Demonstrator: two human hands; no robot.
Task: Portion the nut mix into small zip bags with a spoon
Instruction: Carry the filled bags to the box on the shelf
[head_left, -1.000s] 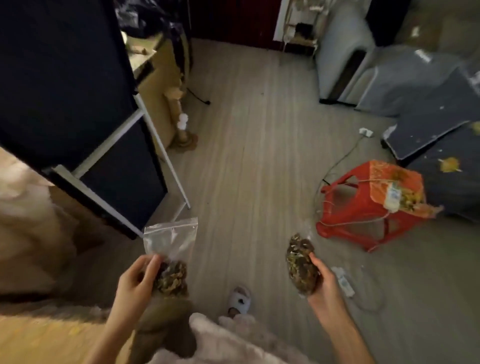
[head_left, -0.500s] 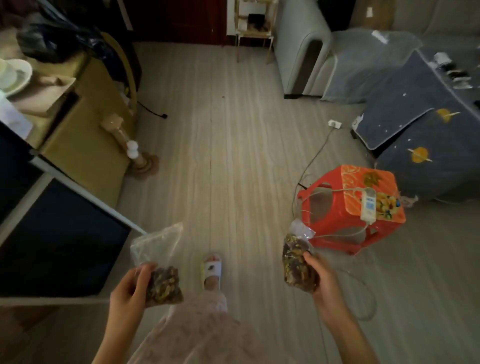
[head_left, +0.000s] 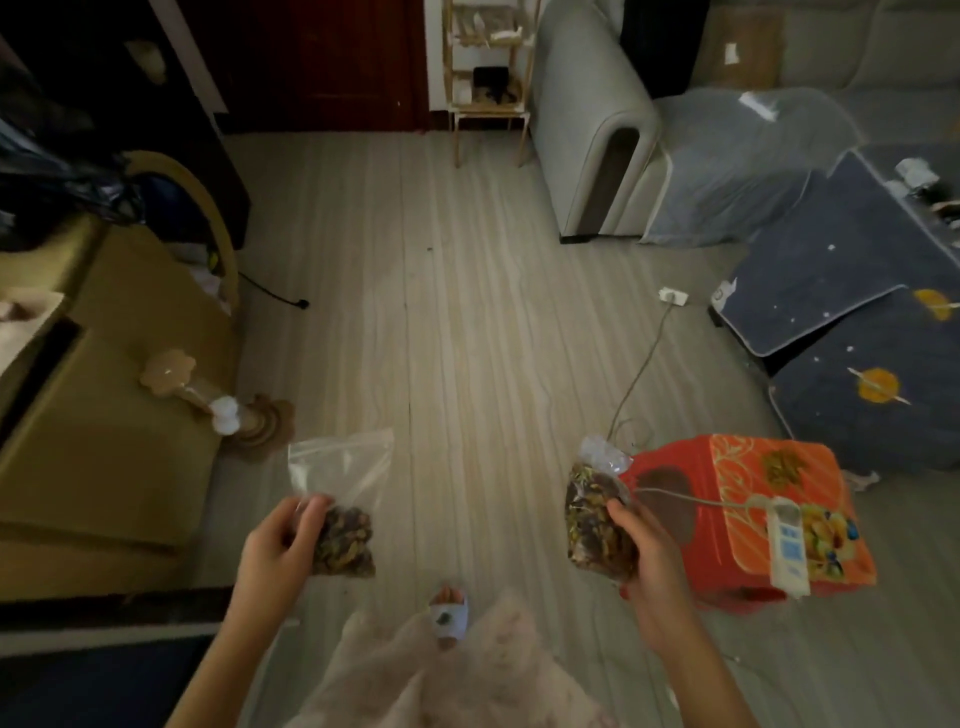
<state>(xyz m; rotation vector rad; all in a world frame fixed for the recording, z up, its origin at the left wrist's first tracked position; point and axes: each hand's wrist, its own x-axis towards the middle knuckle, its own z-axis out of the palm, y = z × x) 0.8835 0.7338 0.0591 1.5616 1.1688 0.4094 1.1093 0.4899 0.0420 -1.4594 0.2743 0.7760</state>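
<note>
My left hand (head_left: 278, 545) grips a clear zip bag (head_left: 340, 499) by its lower half; nut mix fills only the bottom of it and the top stands up empty. My right hand (head_left: 644, 551) holds a second bag of nut mix (head_left: 595, 514), packed fuller, with its crumpled plastic top sticking up. Both bags hang in the air above the wooden floor, about a shoulder's width apart. No spoon is in view.
A red plastic stool (head_left: 748, 514) with a white power strip (head_left: 787, 545) on it stands right beside my right hand. A yellow-brown cabinet (head_left: 104, 395) is at left, a grey sofa (head_left: 597, 130) and dark blue cushions (head_left: 852, 322) at right. My slippered foot (head_left: 449, 616) is below.
The view has swung away from the dark table at left toward the open floor as I walk. Both hands keep holding their bags; the stool now lies close to my right hand.
</note>
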